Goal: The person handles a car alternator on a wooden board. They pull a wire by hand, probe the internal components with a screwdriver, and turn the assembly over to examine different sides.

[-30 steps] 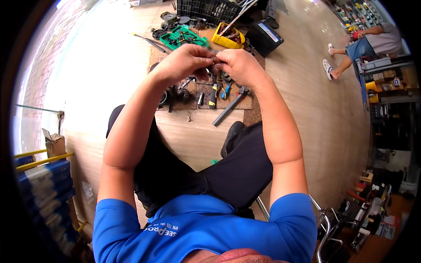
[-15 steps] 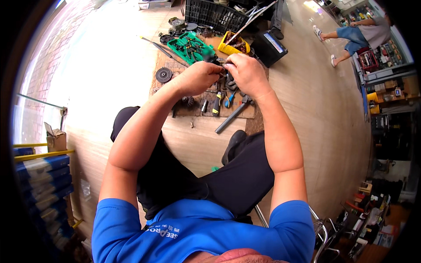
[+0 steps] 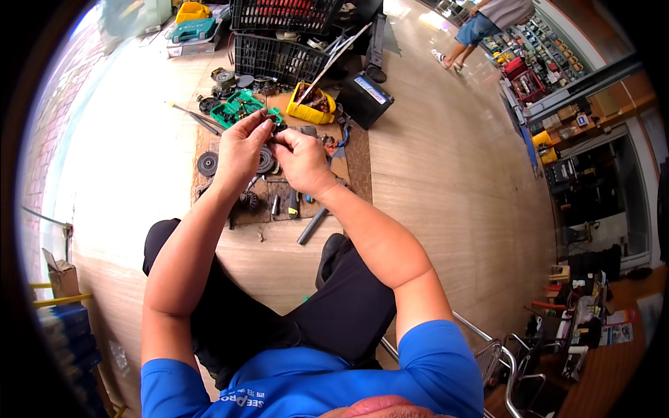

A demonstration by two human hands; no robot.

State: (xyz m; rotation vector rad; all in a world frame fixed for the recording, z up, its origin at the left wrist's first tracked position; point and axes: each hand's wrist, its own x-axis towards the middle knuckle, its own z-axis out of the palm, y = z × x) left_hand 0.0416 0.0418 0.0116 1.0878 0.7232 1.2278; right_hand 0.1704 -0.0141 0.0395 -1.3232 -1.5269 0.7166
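Observation:
My left hand [image 3: 243,148] and my right hand [image 3: 300,160] meet over the work board, fingers pinched together on a small dark part that I cannot make out. Beneath them lies a worn cardboard sheet [image 3: 352,161] with two round dark gear-like discs [image 3: 207,164], a toothed part [image 3: 249,200], a dark cylinder [image 3: 275,205], a yellow-and-black handled tool [image 3: 294,206] and a long grey bar [image 3: 312,226]. Just behind my hands are an open green tool case [image 3: 226,111] and a yellow bin [image 3: 310,104] of parts with a long rod across it.
Black crates [image 3: 277,59] and a black battery-like box [image 3: 366,102] stand beyond the board. A person [image 3: 488,17] walks by shelves at the upper right. Boxes [image 3: 64,327] are stacked at my left; a chrome frame [image 3: 505,362] and cluttered shelving [image 3: 578,327] are at my right.
My hands have shifted leftward and stay joined, with my left fingers now raised higher. The whole view has swung, and the person at upper right has stepped farther away.

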